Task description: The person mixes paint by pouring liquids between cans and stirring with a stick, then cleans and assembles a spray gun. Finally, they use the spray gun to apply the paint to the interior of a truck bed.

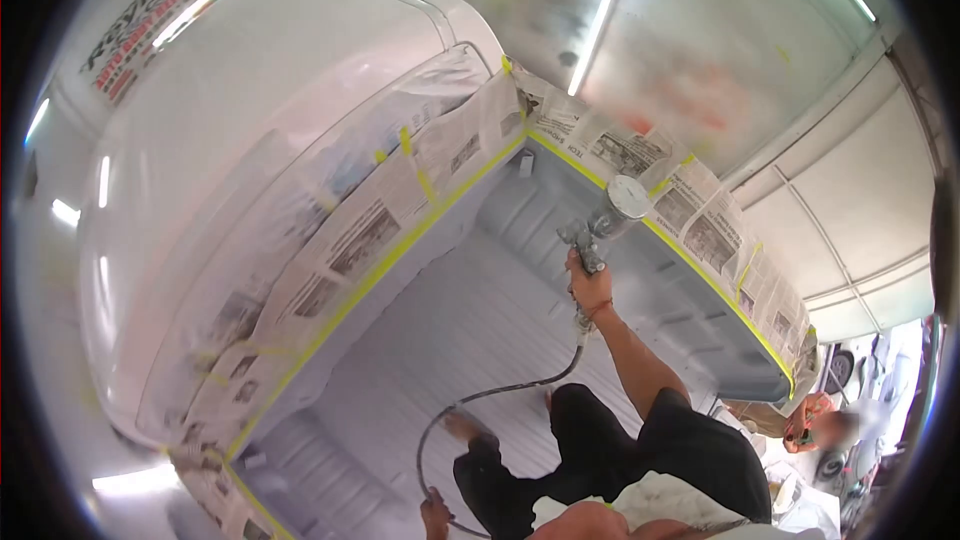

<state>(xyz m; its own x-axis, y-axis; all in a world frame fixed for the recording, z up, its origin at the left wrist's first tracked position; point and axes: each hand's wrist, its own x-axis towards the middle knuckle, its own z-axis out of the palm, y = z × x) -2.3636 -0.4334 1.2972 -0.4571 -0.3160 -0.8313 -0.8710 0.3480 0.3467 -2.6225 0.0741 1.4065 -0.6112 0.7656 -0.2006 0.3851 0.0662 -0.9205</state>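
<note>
1 spray gun (606, 224), 1 hose (500, 392).

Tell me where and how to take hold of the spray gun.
Probably best by its handle, where the right hand grips it, coming from the wearer's side: the round cup sits beyond the hand, and the hose trails from the handle's near end.

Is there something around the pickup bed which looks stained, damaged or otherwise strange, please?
Yes: reddish smudges on the pale wall, beyond the newspaper masking along one side of the pickup bed. They look odd because the surrounding surface is mostly whitish grey; perhaps overspray.
</note>
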